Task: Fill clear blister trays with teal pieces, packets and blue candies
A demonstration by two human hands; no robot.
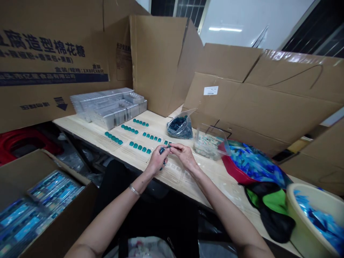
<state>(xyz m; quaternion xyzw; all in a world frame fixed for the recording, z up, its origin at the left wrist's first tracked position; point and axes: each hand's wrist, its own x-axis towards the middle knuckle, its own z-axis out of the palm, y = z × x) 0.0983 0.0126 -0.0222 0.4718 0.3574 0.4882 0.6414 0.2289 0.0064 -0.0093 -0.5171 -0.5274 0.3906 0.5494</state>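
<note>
Bare forearms (107, 218), fingers (175, 147) pinching small teal plastic piece (162, 151)

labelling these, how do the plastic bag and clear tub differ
The plastic bag is soft and slumped, the clear tub boxy and stiff-walled. The bag's pieces are dark teal, the tub's pale and speckled. Both are see-through and stand on the wooden table.

Obstacles around the hands (166, 154): teal piece rows (130, 129) at 10 o'clock, filled plastic bag (179, 126) at 12, clear bag (209, 146) at 2 (low, reachable over). Passage: 6 o'clock, past the table's front edge (177, 188).
</note>
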